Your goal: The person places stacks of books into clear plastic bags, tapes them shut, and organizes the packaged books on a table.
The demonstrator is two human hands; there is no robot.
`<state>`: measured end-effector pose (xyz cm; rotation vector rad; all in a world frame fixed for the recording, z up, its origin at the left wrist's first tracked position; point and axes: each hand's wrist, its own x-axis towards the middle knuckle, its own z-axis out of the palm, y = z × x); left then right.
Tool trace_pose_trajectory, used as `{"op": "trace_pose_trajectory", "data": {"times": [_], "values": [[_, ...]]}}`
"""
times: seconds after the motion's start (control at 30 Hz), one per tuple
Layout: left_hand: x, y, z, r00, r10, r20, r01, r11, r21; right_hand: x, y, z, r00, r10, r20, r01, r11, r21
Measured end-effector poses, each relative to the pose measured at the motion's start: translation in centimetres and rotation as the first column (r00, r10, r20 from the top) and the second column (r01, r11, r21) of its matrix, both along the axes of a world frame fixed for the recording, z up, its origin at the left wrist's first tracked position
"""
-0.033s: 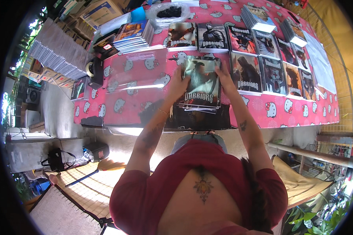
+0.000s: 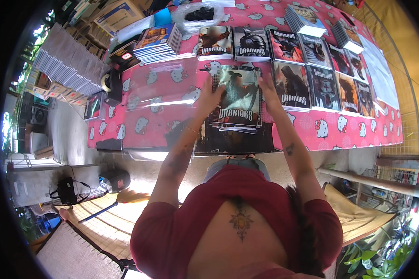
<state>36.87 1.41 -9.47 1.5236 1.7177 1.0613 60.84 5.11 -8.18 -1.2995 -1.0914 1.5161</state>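
A small stack of spiral notebooks with dark green covers showing a cloaked figure (image 2: 239, 100) lies near the table's front edge, slightly uneven at its lower side. My left hand (image 2: 212, 98) rests along the stack's left side, fingers stretched, with the thumb over the cover's edge. Against the right side stands my right hand (image 2: 269, 93), its fingers straight and apart from the cover's face. Under the stack is a dark, flat board or box (image 2: 235, 142). A clear plastic sheet (image 2: 160, 100) lies just left of my left hand.
Rows of illustrated notebooks (image 2: 291, 86) cover the right side of the pink table (image 2: 312, 135). A book stack (image 2: 158, 42), a tape dispenser (image 2: 111, 86) and a clear bag with black contents (image 2: 200, 16) stand farther back. Tall notebook piles (image 2: 70, 60) rise at left.
My right hand's fingers have straightened and eased off the cover toward the stack's right edge. My left hand has shifted slightly left, and the stack's top cover shows more.
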Motion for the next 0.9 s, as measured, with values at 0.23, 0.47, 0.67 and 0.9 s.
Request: {"op": "trace_pose_trajectory", "data": {"times": [0.23,0.47,0.67,0.9], "values": [[0.0,0.3,-0.7,0.638,0.045,0.769,0.181,0.961,-0.207,-0.1,-10.7,-4.1,0.992,0.1,-0.077,-0.089,0.987,0.132],[1.8,-6.5,5.8,0.969,0.178,-0.17,-0.119,0.943,0.31,0.1,2.2,4.2,0.772,-0.148,0.619,-0.227,0.844,0.485],[6.1,-13.5,1.6,0.85,-0.499,-0.168,0.471,0.864,-0.178,-6.8,14.9,1.6,0.11,0.684,0.721,-0.801,0.49,-0.343],[6.5,-13.4,0.3,0.894,-0.384,-0.229,0.379,0.923,-0.07,-7.7,14.0,2.1,-0.005,0.682,0.732,-0.894,0.325,-0.31]]}}
